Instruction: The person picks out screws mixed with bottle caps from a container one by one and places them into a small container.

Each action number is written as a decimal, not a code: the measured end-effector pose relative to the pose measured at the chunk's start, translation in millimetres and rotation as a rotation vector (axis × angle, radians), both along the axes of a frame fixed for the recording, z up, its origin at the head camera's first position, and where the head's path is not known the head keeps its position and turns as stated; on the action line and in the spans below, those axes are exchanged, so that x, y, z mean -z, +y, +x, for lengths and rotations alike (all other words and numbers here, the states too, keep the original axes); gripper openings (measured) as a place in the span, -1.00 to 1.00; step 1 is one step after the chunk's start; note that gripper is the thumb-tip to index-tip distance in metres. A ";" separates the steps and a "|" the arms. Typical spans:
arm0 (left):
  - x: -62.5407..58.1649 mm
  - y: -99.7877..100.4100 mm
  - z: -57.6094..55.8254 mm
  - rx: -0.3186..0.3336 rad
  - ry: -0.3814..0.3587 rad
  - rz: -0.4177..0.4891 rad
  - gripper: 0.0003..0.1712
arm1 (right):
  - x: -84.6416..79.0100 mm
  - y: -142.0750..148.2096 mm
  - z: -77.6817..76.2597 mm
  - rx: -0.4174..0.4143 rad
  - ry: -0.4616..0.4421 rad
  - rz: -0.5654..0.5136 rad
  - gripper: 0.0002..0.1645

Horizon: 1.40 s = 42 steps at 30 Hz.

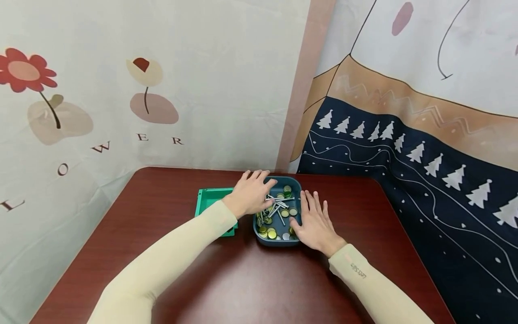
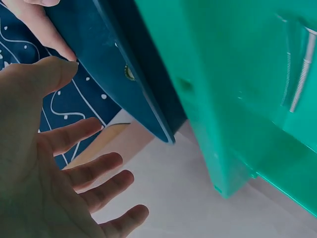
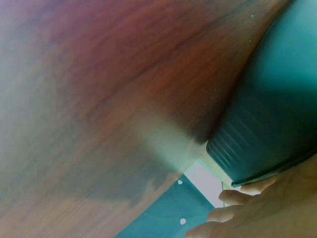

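Note:
A dark blue tub [image 1: 279, 243] stands near the back of the table, holding several gold bottle caps [image 1: 272, 234] and long silver screws [image 1: 277, 210]. Above its left part, my left hand [image 1: 250, 193] hovers with spread fingers; in the left wrist view the palm and fingers [image 2: 101, 168] hold nothing. My right hand [image 1: 317, 225] lies along the tub's right side, fingers extended outside and thumb at the rim. To the left stands a green box [image 1: 212, 194], partly hidden by my left forearm. A silver screw [image 2: 303, 72] lies inside it.
The dark red-brown table [image 1: 259, 279] ends just behind the tub. Behind it hangs a pale cloth [image 1: 226, 90] with printed flowers, and on the right a dark blue cloth [image 1: 429, 216] with white trees.

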State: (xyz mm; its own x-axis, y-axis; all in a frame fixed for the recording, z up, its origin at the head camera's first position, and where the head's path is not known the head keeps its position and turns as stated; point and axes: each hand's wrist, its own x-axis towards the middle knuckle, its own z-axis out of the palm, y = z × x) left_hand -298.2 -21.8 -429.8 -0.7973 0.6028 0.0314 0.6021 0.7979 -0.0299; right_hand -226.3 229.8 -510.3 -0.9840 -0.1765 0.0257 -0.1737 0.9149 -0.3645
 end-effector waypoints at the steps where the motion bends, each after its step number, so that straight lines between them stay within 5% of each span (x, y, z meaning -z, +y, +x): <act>1: 0.1 2.4 0.0 0.001 -0.002 -0.006 -0.20 | 0.0 0.2 0.1 -0.001 -0.001 0.000 0.24; 31: 4.2 54.3 -2.4 0.041 -0.041 -0.173 -0.20 | 2.1 3.3 0.3 -0.013 0.017 -0.016 0.21; 39: 55.4 70.1 -45.6 0.034 -0.112 -0.205 -0.11 | 0.7 2.7 0.4 -0.018 0.007 -0.015 0.21; 42: 59.4 74.3 -51.2 0.033 -0.158 -0.227 -0.06 | 0.1 2.7 0.7 -0.020 0.010 -0.013 0.21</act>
State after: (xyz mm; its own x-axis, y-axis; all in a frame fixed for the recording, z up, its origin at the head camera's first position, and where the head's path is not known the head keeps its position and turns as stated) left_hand -349.4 52.5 -489.3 -0.7612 0.6061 -0.2308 0.6393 0.7611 -0.1095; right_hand -225.5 232.5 -510.4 -0.9800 -0.1954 0.0378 -0.1952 0.9064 -0.3746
